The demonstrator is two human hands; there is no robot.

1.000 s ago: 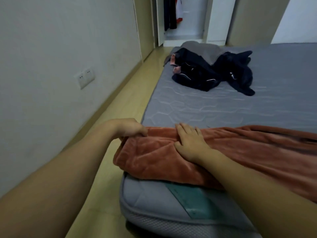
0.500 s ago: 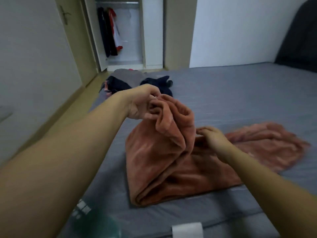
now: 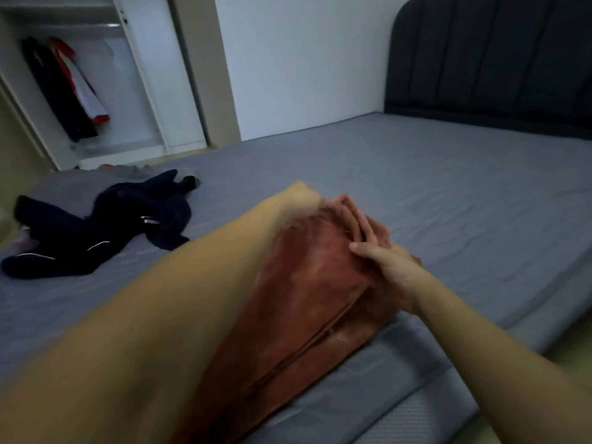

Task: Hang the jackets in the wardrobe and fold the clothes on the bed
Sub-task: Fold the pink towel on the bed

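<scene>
rust fleece garment (image 3: 307, 302) lies folded on the bed's (image 3: 448, 203) near edge, long axis running away from the person, left hand (image 3: 302, 200) gripping its far end, right hand (image 3: 389, 267) pinching the right-side layers, both touching it.

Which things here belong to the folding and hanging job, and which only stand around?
Part of the job:
rust-red fleece garment, held by left hand and right hand
dark clothes on the bed
wardrobe with hung jackets

Only around:
headboard
wall
</scene>
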